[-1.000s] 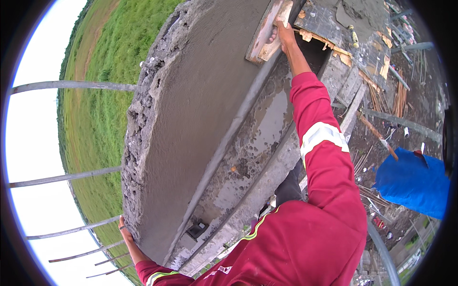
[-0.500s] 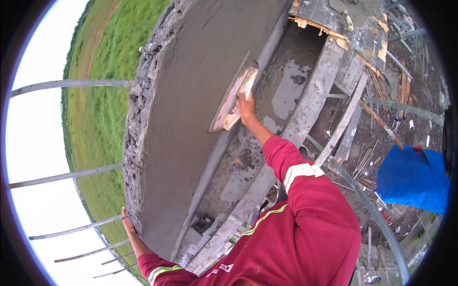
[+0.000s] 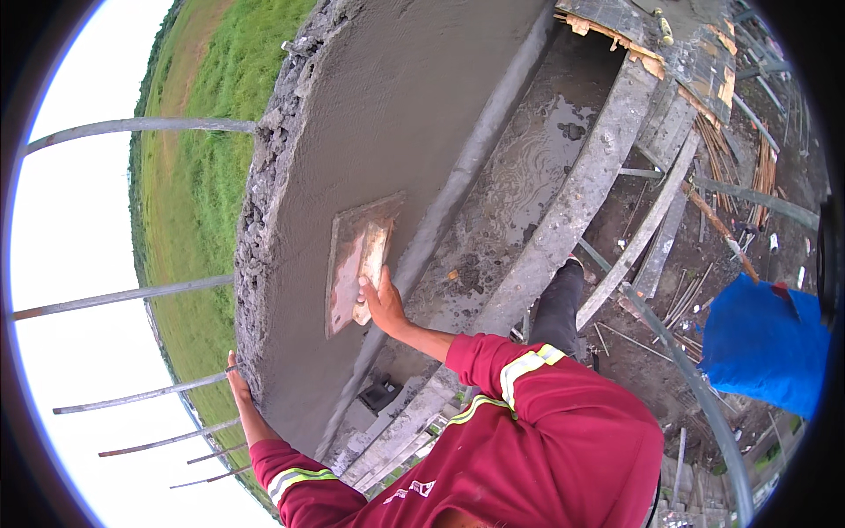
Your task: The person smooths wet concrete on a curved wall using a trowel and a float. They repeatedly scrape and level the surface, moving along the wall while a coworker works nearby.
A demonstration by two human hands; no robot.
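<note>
My right hand is closed round the pale wooden handle of a plastering float. The float's broad plate lies against the wet grey plaster of the wall, near the middle of its face. Over on the left, my left hand rests at the wall's rough, broken edge, its visible fingers stretched out past it beside the end of a metal bar. Part of that hand's grip on the edge is hidden.
Several bars jut from the wall over grass. Beside its foot runs a puddled wet trough, edged by a concrete beam. A splintered board bears a yellow-handled tool. Scaffold poles and blue cloth stand right.
The float has moved with my right hand from the foot of the wall leftward and down the picture, onto the wall's middle. My left hand stays on the edge. A dark-trousered leg now shows.
</note>
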